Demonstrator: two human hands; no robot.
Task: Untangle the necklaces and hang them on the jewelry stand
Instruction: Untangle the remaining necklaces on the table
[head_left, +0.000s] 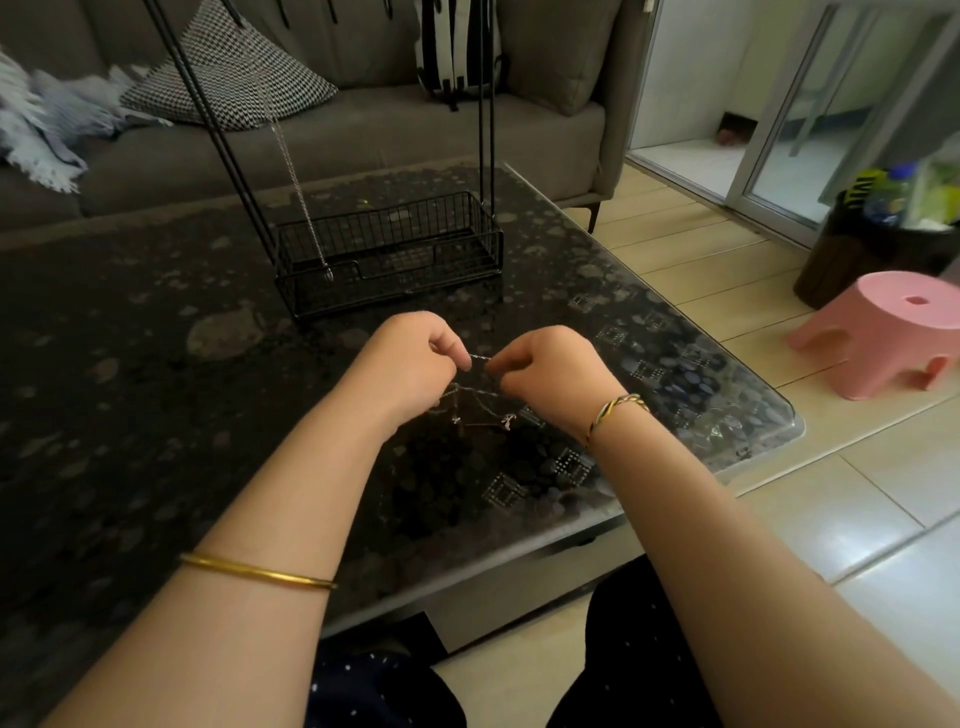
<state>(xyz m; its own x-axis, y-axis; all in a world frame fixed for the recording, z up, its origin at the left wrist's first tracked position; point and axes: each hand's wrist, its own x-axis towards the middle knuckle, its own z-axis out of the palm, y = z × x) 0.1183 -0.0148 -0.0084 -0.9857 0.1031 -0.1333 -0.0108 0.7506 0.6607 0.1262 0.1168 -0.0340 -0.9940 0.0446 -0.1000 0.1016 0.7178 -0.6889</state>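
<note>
Both hands work just above the table, toward its right side, w/ the jewelry stand beyond them. Left hand & right hand each pinch the tangled necklaces btwn thumb & fingertip, other fingers curled in. The short twisted stretch btwn the 2 pinches runs roughly left-right & looks taut. The rest droops below in loose loops w/ small pendants; can't tell if it touches the tabletop.

Judgement: chains are v. light, limp & thin, prob. easy to kink or snap if yanked. Best held close on either side of the knot w/ fingertips, easing strands apart gently.

1 chain already hangs from the stand, long axis near vertical, lower end at the basket base.
</note>
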